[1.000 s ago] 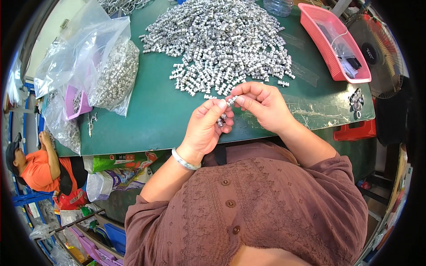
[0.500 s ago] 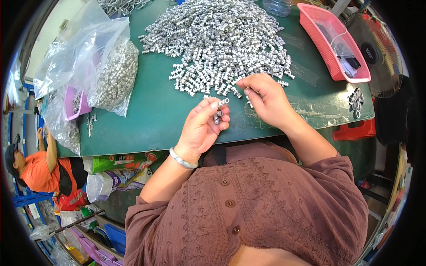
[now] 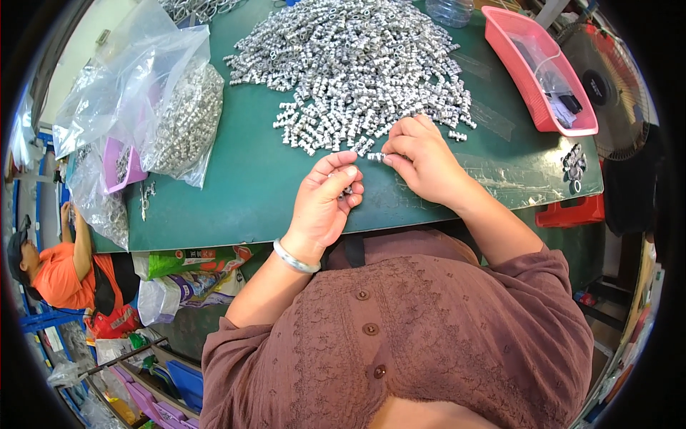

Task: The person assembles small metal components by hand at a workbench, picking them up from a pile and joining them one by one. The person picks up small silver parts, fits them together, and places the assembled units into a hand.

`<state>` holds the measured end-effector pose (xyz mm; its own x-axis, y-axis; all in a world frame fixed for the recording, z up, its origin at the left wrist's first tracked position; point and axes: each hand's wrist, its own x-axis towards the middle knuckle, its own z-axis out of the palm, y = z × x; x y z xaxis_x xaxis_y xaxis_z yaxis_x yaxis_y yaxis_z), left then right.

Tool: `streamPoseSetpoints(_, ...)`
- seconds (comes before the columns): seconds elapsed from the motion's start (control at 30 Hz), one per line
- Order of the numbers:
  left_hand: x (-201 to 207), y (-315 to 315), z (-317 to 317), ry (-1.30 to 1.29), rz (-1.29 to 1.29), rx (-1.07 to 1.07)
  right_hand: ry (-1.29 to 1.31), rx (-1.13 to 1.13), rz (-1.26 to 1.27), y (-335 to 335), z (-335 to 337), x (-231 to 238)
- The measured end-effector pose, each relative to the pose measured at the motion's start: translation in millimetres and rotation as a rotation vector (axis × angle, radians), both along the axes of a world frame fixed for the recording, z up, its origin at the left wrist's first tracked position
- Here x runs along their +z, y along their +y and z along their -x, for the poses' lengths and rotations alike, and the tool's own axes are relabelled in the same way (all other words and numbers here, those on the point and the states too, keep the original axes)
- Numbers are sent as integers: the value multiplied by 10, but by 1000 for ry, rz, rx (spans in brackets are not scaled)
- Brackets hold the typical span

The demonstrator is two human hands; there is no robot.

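Note:
A wide heap of small silvery ribbed metal fittings (image 3: 357,64) covers the far middle of the green table (image 3: 250,171). At its near edge my right hand (image 3: 423,159) pinches one metal fitting (image 3: 374,156) between thumb and fingertips, its end pointing left. My left hand (image 3: 326,194) is just to the left, palm turned up and fingers curled. Partly hidden in those fingers are some dark silvery metal fittings (image 3: 345,191). The left thumb and forefinger come close together near the fitting in my right hand, a small gap between.
Clear plastic bags (image 3: 182,121) of metal parts and a purple scoop (image 3: 123,166) lie on the left. A pink basket (image 3: 539,71) stands at right, by a fan (image 3: 599,86) and a few dark rings (image 3: 574,166). A person in orange (image 3: 64,275) works at far left.
The fitting at my left fingertips no longer shows there. My right hand now pinches a fitting, held close to the left fingertips.

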<state>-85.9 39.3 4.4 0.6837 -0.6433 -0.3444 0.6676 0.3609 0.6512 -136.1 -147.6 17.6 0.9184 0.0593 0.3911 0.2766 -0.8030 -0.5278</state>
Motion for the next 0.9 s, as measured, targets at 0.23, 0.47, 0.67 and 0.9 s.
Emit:
streamPoseSetpoints(0.23,54,-79,56,-185,-69,-23,19,123,-229,60,60,147)
streamPoseSetpoints(0.47,34,-46,-10,102,75,-55,-21,33,117,-88,127,187)
streamPoseSetpoints(0.67,6,-41,-14,189,178,-111,137,59,209,-118,155,163)
streamPoseSetpoints(0.9,7,-24,-11,239,171,-80,136,102,88,-103,164,181)
